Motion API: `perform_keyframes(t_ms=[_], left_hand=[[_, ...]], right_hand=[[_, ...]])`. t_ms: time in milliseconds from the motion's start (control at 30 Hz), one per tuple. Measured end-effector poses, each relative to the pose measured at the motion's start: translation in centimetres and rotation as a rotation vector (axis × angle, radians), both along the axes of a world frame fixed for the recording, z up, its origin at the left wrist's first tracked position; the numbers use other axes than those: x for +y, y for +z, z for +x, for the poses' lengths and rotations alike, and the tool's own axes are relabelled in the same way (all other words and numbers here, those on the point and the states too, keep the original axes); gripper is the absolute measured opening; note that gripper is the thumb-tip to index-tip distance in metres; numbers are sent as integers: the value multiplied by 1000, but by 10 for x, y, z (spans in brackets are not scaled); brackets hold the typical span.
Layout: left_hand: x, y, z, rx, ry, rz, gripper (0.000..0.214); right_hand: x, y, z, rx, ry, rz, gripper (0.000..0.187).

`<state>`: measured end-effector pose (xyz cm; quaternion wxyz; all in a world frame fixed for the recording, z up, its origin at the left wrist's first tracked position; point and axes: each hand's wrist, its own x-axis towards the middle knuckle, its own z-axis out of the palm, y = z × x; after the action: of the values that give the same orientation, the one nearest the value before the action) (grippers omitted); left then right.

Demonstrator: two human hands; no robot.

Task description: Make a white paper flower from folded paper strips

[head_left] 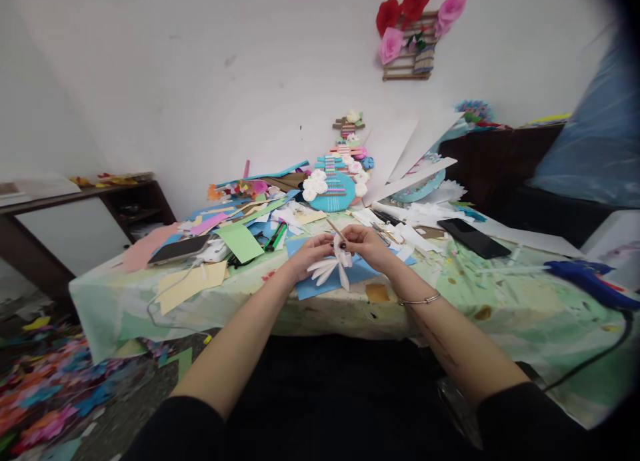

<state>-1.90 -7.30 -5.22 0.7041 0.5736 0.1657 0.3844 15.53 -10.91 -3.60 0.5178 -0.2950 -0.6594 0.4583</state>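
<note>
Over the near edge of the table, my left hand (311, 253) and my right hand (367, 243) meet on a white paper flower (331, 269) with long narrow petals. Both hands pinch it, the left from the left side, the right at its top. A thin wooden stick (337, 230) rises from between the fingers, slanting up to the left. The flower hangs just above a blue paper sheet (320, 286). A thin bracelet circles my right wrist.
The table, covered by a green patterned cloth (500, 308), is littered with coloured paper scraps. A black phone (473, 238) lies right of my hands, a blue glue gun (590, 278) at far right. Paper craft pieces (334, 181) stand behind. Scraps cover the floor at left.
</note>
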Motion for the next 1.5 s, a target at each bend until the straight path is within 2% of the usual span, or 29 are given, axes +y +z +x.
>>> perform_keyframes(t_ms=[100,333,567,867,1033,1267,1500], left_hand=[[-2,2,0,-8,-67,-35,35],[-7,5,-2,-50,-134,-86,29],[1,-1,-2,-58,-71,-9,32],[-6,6,-5,-91,-127,-8,35],[-5,6,-5,-96,-97,-1,39],[-1,7,-7,-91,6,-1,48],[1,4,-5,-73,1,6,45]], right_hand=[[1,0,1,8,-23,2,29],[2,-2,3,8,-15,-4,29],[1,0,1,58,30,1,27],[-3,3,1,123,126,-24,27],[-2,2,2,123,155,-10,25],[1,0,3,145,123,-36,28],[3,-2,2,126,102,-26,26]])
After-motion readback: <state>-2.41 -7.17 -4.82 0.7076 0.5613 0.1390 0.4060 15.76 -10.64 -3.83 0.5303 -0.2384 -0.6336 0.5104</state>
